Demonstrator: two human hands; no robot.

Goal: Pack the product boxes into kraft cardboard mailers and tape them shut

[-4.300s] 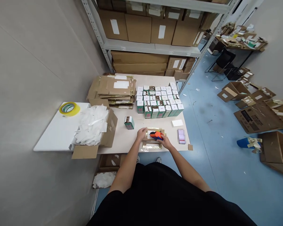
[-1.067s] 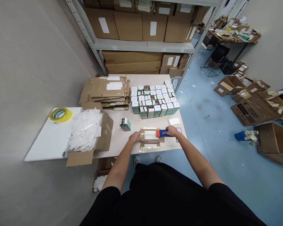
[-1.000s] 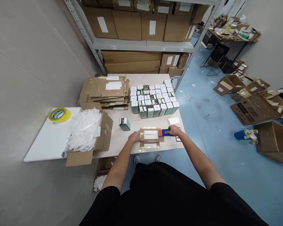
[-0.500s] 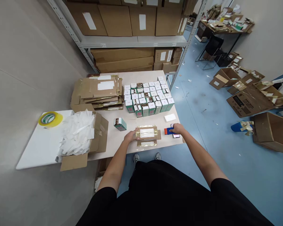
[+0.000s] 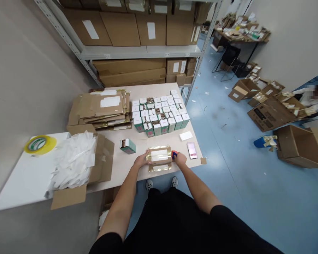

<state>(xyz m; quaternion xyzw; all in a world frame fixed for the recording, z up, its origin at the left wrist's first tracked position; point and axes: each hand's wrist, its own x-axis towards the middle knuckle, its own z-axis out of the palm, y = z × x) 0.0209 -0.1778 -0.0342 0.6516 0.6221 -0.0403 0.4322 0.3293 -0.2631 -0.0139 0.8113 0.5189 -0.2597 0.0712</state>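
Note:
A taped cardboard box (image 5: 159, 154) with white labels lies near the table's front edge, a flap spread toward me. My left hand (image 5: 141, 160) grips its left end. At the right end, my right hand (image 5: 180, 159) is closed round a small blue and orange tool (image 5: 174, 154), whose exact kind I cannot make out. The tool's tip is at or very near the cardboard. A phone (image 5: 192, 150) lies to the right of that hand, with a white card (image 5: 186, 135) behind it. Left of the box stands a green and white carton (image 5: 128, 146).
Rows of small white-topped cartons (image 5: 159, 114) fill the table's back right. Flattened cardboard (image 5: 103, 109) is piled at the left, behind an open box of white paper scraps (image 5: 75, 158). Yellow tape (image 5: 40, 145) lies further left. A person (image 5: 314, 95) is at the far right.
My right hand has moved left from above the phone to the box's right end, carrying the blue and orange tool. The phone is uncovered now. My left hand stays on the box; the view has shifted.

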